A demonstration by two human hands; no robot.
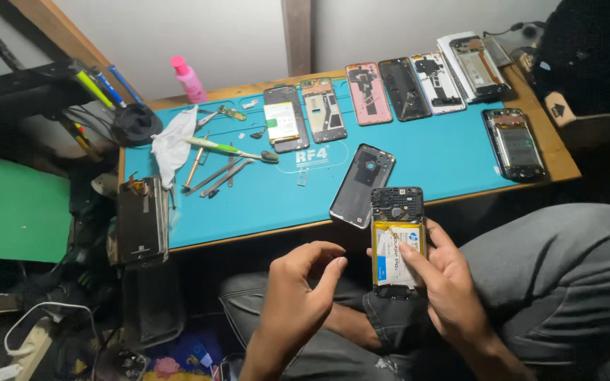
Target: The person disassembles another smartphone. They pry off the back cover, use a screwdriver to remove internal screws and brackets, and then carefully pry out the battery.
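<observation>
— Over our lap, just in front of the table's near edge, we have the opened black phone with its back cover off [397,240], upright in our right hand [453,289]. How does it sit?

— Its long axis runs away from us, camera end toward the table, bottom end down by our knee. Our right fingers wrap its right edge and the thumb lies across the white-and-yellow battery label with its small blue round mark [395,257]. So that hand is closed on the phone.

— And our left hand [298,296]?

— Empty as far as we can see, fingers curled in a loose half-open pinch, thumb and forefinger apart. The phone lies to its right, near but not touching; the left is the free one, and the nearer to the phone's left edge.

— What lies beyond?

— A dark grey plastic back cover [361,185] rests slantwise on the teal work mat with pale printed outlines [439,159], just past the phone's top. Along the far edge we see a row of opened phones [390,92], one with a pink frame. To the left, metal tweezers and prying tools [217,173], a crumpled white cloth [172,144] and a pink bottle [190,81].
</observation>
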